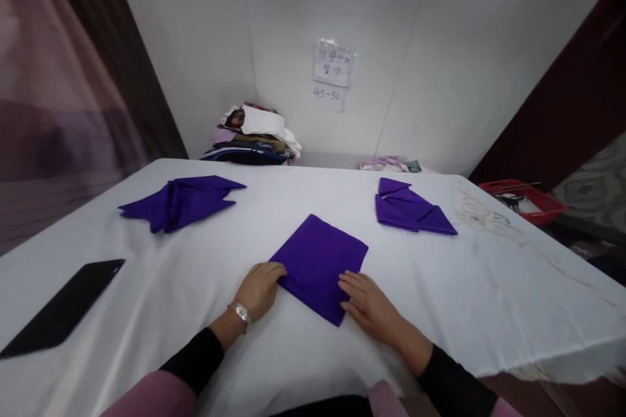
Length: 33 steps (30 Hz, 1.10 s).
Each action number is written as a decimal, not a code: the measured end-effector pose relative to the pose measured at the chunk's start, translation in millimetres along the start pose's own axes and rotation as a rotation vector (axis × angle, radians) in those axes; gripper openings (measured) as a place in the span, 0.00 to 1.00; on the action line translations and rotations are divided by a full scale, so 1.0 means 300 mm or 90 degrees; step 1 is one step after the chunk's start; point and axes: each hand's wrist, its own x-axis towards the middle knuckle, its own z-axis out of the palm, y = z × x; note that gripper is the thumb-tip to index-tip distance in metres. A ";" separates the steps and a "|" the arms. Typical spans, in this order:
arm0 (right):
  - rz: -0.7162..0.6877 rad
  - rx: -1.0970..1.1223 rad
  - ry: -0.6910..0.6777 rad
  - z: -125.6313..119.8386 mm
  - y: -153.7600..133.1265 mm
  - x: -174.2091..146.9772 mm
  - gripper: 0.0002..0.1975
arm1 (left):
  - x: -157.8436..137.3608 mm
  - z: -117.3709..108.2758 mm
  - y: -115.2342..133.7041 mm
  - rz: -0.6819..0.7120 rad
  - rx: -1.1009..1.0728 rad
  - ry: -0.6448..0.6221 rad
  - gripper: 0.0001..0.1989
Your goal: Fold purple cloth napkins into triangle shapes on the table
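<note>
1. In the head view, a square purple napkin lies flat on the counter, around the middle between the left and right edges. It is turned like a diamond, one corner toward the far edge and another toward the near edge.
2. The left hand is at the napkin's left corner, its fingers curled and close together over the cloth. The thumb is hidden, so whether they pinch the fabric cannot be told. A silver wristwatch circles that wrist.
3. The right hand rests on the napkin's right-hand side near the near corner, fingers extended and slightly apart, not clamped.
4. A second purple napkin, folded into points, lies toward the counter's far left corner; a third purple napkin, also folded with pointed ends, lies toward the far right corner.
5. A flat black slab lies along the left edge.
6. Pale loose threads lie by the right edge, and a red basket stands just past it.
7. Behind the far edge is a pile of folded cloth; handwritten paper is on the wall.
</note>
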 end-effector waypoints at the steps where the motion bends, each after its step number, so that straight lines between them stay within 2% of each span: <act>1: -0.011 0.003 0.002 -0.003 0.001 0.040 0.21 | 0.002 0.008 0.010 -0.009 -0.017 0.014 0.18; 4: -0.043 0.019 -0.027 0.006 -0.019 0.186 0.22 | 0.021 0.048 0.042 -0.044 -0.031 0.040 0.14; 10: -0.103 0.022 -0.129 0.131 -0.087 0.475 0.31 | 0.033 0.141 0.049 -0.127 0.051 -0.016 0.31; 14: -0.103 -0.004 -0.201 0.206 -0.030 0.591 0.33 | 0.020 0.164 0.043 -0.135 0.063 -0.045 0.32; 17: -0.036 -0.057 -0.171 0.206 0.075 0.635 0.34 | 0.015 0.166 0.046 -0.144 0.066 -0.061 0.32; 22: 0.142 -0.120 -0.139 0.141 0.261 0.677 0.35 | 0.014 0.162 0.054 -0.151 0.072 -0.071 0.32; 25: 0.220 -0.123 -0.142 0.107 0.306 0.688 0.34 | 0.013 0.162 0.055 -0.151 0.066 -0.067 0.32; 27: 0.239 -0.123 -0.126 0.105 0.285 0.676 0.35 | 0.012 0.164 0.054 -0.146 0.058 -0.058 0.32; 29: 0.176 -0.124 -0.098 0.124 0.226 0.646 0.37 | 0.011 0.165 0.054 -0.141 0.055 -0.052 0.32; 31: 0.038 -0.114 -0.092 0.157 0.152 0.606 0.36 | 0.011 0.164 0.055 -0.139 0.057 -0.053 0.32; 33: -0.082 -0.092 -0.129 0.189 0.098 0.575 0.35 | 0.012 0.159 0.058 -0.140 0.058 -0.057 0.31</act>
